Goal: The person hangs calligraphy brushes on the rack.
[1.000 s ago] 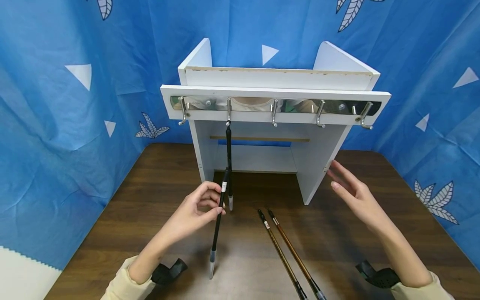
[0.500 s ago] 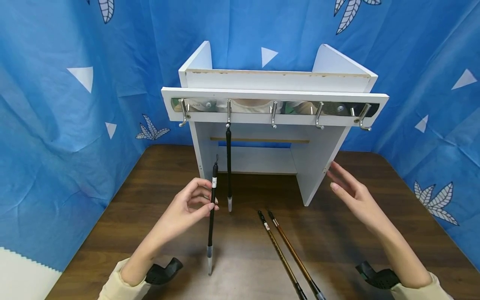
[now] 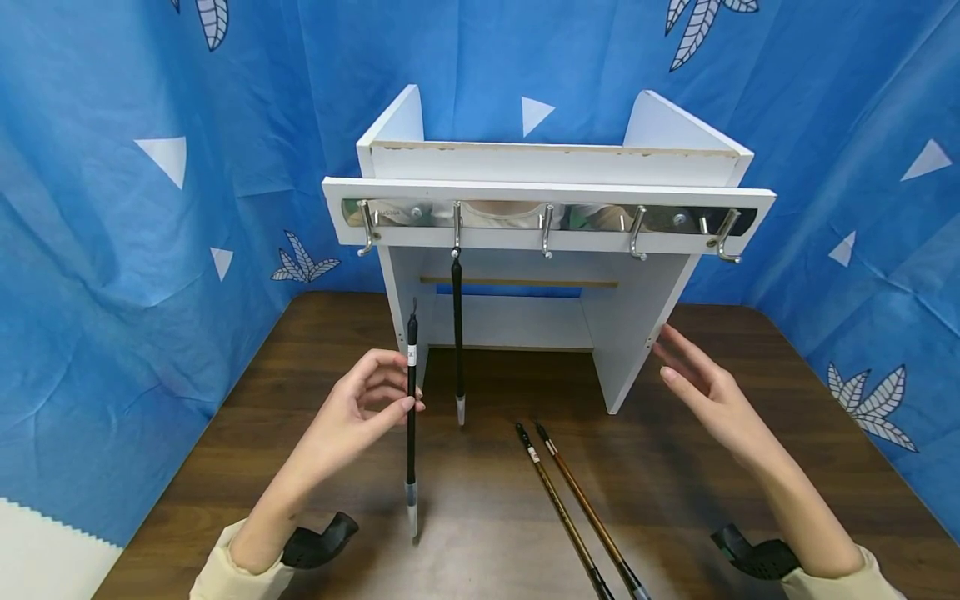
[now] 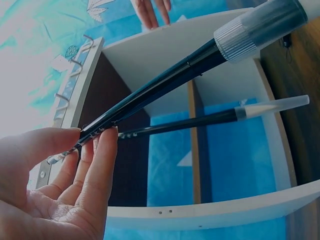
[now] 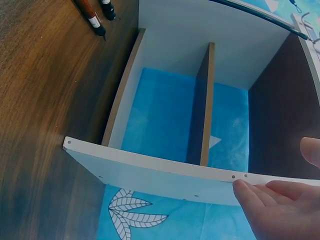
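Observation:
My left hand [image 3: 362, 407] pinches a black calligraphy brush [image 3: 411, 450] between thumb and fingers. The brush stands nearly upright, its clear-capped tip down and its hanging loop up, just in front of the shelf's left side. A second black calligraphy brush [image 3: 458, 325] hangs from the second hook [image 3: 457, 225] of the white shelf [image 3: 637, 308], to the right of the held one. In the left wrist view the held brush [image 4: 170, 80] crosses in front of the hanging brush [image 4: 200, 121]. My right hand [image 3: 708, 387] has its fingers extended, fingertips right at the shelf's right side panel [image 5: 160, 167].
Two brown-handled brushes [image 3: 558, 492] [image 3: 592, 508] lie on the wooden table [image 3: 487, 517], right of centre. Several metal hooks [image 3: 547, 229] stick out along the shelf's front rail. A blue cloth [image 3: 247, 167] surrounds the table's back and sides.
My left hand has moved left with the brush, away from the hanging one, and the brush has come from tilted to nearly upright. The right hand stays at the shelf's side.

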`<move>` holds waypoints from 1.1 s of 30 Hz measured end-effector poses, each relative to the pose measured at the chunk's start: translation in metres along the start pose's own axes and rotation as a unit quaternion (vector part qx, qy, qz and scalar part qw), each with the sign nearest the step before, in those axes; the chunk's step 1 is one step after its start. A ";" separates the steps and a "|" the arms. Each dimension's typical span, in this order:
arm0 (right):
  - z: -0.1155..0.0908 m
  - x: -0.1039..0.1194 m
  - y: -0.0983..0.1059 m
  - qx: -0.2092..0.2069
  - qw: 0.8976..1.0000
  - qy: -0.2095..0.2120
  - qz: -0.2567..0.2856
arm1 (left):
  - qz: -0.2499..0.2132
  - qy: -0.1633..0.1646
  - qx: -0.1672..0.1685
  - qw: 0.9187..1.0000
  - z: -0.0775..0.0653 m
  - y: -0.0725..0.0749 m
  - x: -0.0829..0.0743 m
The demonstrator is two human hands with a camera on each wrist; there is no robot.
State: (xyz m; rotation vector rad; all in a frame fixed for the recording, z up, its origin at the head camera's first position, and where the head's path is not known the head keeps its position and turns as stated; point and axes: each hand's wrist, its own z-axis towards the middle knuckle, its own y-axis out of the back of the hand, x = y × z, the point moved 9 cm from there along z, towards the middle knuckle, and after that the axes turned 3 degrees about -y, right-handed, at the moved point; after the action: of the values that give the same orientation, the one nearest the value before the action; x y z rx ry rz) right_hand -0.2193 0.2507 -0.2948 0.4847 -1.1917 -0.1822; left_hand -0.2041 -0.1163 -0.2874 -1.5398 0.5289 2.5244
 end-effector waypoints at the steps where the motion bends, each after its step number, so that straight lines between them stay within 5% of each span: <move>1: 0.000 0.000 0.000 0.000 1.000 0.000 -0.001 | 0.000 -0.002 -0.002 1.000 0.000 0.001 -0.001; 11: 0.000 0.000 0.000 0.000 1.000 0.002 -0.003 | 0.031 -0.018 -0.028 0.999 -0.001 0.012 -0.008; 33: 0.000 0.000 0.001 0.000 1.000 0.004 -0.005 | 0.015 -0.044 -0.072 0.996 0.000 0.030 -0.023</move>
State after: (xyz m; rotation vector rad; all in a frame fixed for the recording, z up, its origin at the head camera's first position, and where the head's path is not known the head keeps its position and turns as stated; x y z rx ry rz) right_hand -0.2190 0.2511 -0.2942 0.4909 -1.1820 -0.1884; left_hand -0.2021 -0.1422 -0.2603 -1.4672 0.3702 2.6919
